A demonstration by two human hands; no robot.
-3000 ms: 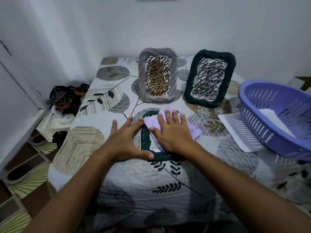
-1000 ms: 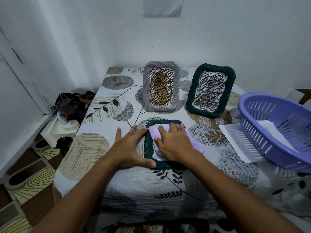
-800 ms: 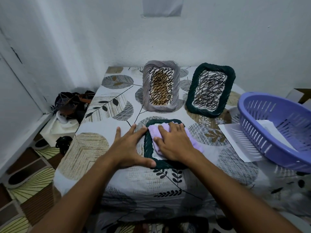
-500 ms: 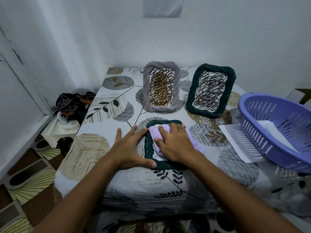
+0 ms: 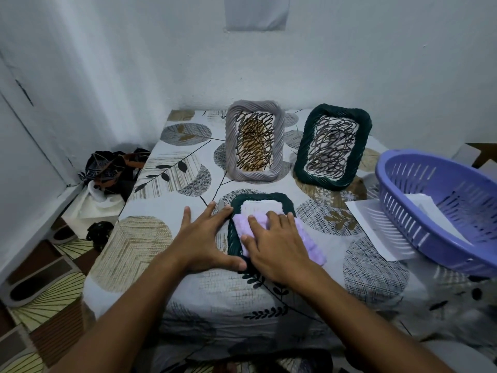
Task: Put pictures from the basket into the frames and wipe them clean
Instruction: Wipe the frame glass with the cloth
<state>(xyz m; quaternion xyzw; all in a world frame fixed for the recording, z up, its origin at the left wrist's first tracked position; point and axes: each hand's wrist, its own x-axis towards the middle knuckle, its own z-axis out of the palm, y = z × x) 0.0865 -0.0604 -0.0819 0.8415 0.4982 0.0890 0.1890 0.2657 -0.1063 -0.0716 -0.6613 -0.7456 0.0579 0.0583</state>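
Head view: the right hand (image 5: 277,246), fingers flat, presses the lilac cloth (image 5: 309,243) on the dark green frame (image 5: 236,203) lying on the surface (image 5: 139,246); since a second ago the cloth has slid toward the near edge, baring white picture at the top, so wiping seems underway; the left hand (image 5: 204,238), fingers spread, steadies the frame's left rim; two filled frames stand behind; the purple basket (image 5: 403,211) holds white paper (image 5: 422,203).

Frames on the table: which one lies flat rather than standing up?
The dark green frame nearest the person, under the purple cloth; the grey frame and other green frame stand upright behind it.
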